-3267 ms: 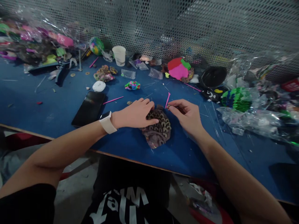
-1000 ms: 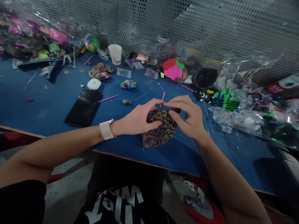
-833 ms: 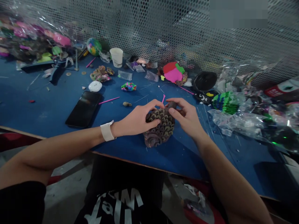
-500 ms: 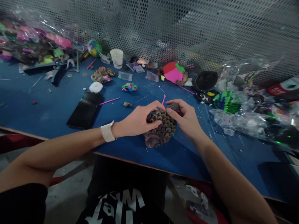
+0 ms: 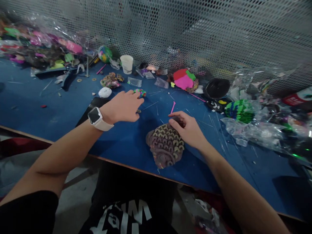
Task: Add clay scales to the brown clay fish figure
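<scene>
A grey-brown clay fish [image 5: 165, 146], covered in rows of curved olive scales, lies near the front edge of the blue table. My right hand [image 5: 186, 128] curls round its dark upper end, with thumb and fingers closed on it; part of that end is hidden by the fingers. Away from the fish, my left hand [image 5: 123, 105] is stretched out over the table, palm down and fingers apart, holding nothing. Just beyond its fingertips is a small multicoloured clay lump [image 5: 141, 93]. A small lump of olive clay [image 5: 138, 111] shows partly beneath the same hand.
Under my left wrist lies a black phone [image 5: 91, 105], beside a white earbud case [image 5: 105, 92]. A pink tool [image 5: 173, 107] rests beyond the fish. Farther back stand a paper cup [image 5: 126, 64] and a pink-and-red clay piece [image 5: 184, 79]. Plastic wrap [image 5: 251, 130] is heaped at right.
My left hand has let go of the fish and moved left and away over the table, its fingers opening out. My right hand stays at the fish's upper end.
</scene>
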Motion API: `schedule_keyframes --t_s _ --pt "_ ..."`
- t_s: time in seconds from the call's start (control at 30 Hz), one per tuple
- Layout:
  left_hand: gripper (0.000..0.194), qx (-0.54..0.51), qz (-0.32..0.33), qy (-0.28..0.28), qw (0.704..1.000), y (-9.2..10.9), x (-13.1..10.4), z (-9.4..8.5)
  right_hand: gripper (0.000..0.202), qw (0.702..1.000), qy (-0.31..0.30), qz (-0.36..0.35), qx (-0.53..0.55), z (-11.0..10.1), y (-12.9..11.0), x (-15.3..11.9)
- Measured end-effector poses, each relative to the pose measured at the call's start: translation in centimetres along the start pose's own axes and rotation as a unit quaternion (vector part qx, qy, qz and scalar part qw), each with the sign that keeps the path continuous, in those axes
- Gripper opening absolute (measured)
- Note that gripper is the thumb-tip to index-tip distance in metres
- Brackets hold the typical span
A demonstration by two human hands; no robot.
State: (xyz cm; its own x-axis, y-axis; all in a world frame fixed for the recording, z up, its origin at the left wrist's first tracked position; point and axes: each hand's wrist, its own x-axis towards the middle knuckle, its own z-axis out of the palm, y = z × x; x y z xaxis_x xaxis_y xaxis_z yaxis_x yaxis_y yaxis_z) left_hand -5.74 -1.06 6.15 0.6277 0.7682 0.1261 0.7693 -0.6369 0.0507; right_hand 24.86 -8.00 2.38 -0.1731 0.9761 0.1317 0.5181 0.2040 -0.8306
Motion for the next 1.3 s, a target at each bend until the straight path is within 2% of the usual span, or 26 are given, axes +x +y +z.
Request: schedule_keyframes --t_s 0.1,0.13,0.2,0.3,0.4,0.47,0.57,0.67,0.93,1.17,1.3 --pt "0.020 -0.003 0.008 -0.054 0.999 -0.7 -0.5 0.7 0.040 0.988 0.055 -0.064 -0.130 -0.1 0.4 0.0" --pt "0.015 -0.008 0.008 -0.058 0.998 -0.6 -0.5 0.8 0.042 0.983 0.066 -0.080 -0.154 -0.2 0.5 0.1" --pt "0.019 -0.027 0.011 -0.051 0.998 -0.2 -0.4 0.8 0.042 0.974 0.080 -0.106 -0.182 -0.4 0.6 0.2" --pt "0.020 -0.102 0.045 0.001 0.994 1.2 0.3 0.7 0.027 0.969 0.084 -0.144 -0.181 -0.3 0.6 0.1" --pt "0.011 -0.220 0.087 0.088 0.968 3.3 0.8 1.1 0.016 0.964 0.088 -0.201 -0.147 0.1 0.1 -0.2" --pt "0.023 -0.271 0.093 0.135 0.949 4.7 0.7 1.8 0.015 0.960 0.097 -0.225 -0.132 0.4 -0.3 -0.6" --pt "0.025 -0.252 0.122 0.184 0.942 6.1 0.2 2.7 0.009 0.962 0.102 -0.225 -0.116 0.8 -0.9 -1.1" --pt "0.024 -0.219 0.164 0.217 0.937 6.5 -0.3 3.3 0.005 0.968 0.103 -0.213 -0.082 1.1 -1.3 -1.3" --pt "0.028 -0.252 0.169 0.244 0.921 6.6 -0.6 3.7 0.008 0.979 0.110 -0.171 0.022 1.5 -1.2 -1.5" --pt "0.027 -0.252 0.198 0.271 0.908 6.7 -0.2 3.3 0.010 0.963 0.125 -0.229 -0.070 0.9 -1.8 -1.2" --pt "0.023 -0.254 0.189 0.247 0.916 6.8 -0.2 2.9 0.009 0.960 0.140 -0.220 -0.100 0.9 -1.5 -1.1"
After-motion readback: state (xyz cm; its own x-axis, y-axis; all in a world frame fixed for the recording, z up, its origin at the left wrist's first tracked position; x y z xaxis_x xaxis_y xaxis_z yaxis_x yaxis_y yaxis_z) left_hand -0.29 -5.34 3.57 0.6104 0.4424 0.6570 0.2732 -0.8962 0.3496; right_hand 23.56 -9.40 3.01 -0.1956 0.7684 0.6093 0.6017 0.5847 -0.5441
